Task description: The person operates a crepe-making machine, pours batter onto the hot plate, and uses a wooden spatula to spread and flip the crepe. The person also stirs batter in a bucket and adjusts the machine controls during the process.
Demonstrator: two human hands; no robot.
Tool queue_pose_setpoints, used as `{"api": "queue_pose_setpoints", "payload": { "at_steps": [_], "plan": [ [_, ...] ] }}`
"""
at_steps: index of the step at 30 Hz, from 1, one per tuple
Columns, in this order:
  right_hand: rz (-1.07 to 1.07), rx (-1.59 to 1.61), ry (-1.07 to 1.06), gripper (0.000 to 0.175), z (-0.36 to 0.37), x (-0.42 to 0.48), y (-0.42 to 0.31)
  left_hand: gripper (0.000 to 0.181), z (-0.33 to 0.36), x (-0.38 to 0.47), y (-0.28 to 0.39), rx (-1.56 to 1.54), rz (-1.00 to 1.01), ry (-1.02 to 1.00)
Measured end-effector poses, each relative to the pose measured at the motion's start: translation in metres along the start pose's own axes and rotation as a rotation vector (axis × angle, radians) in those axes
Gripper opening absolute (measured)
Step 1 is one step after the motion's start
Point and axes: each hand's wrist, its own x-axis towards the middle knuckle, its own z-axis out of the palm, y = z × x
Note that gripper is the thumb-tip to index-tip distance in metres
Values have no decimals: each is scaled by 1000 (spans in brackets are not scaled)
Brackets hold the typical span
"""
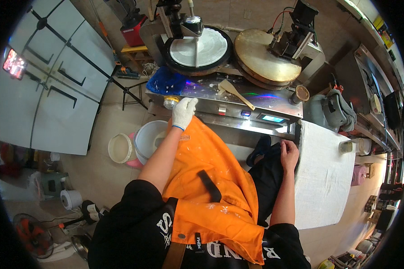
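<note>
My left hand, in a white knit glove, is at the front left edge of a steel griddle machine. A jar-like object with a yellow rim sits right beside its fingers; whether they grip it is unclear. Bare and loosely curled, my right hand hangs by my dark trouser leg, near a white cloth; its fingertips are partly hidden. Pale batter covers the left round griddle plate, under a spreader arm. The right griddle plate is bare and brownish.
A wooden spatula and blue cloth lie on the machine top. A cup stands at its right end. White buckets are on the floor at left. Glass jars stand by the white cloth. A tripod stands before the refrigerator.
</note>
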Motion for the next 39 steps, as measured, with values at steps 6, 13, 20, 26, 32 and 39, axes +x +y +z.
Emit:
{"api": "queue_pose_setpoints", "payload": {
  "at_steps": [6,13,20,26,32,39],
  "plan": [
    [-78,14,34,18,-3,-1,-6,34,2,3,-8,0,2,15],
    [-105,-19,55,16,-3,-1,-8,31,2,3,-9,-10,15,18],
    [10,-6,33,19,-2,-1,-7,23,0,7,-13,-67,3,-39],
    [-43,-20,72,19,-2,-1,-7,21,0,16,-21,-130,-30,3],
    [-101,-88,86,23,2,4,-2,28,-1,17,-12,53,11,26],
    [-58,-22,73,24,-1,0,0,33,3,16,-12,72,-27,4]
  ]
}}
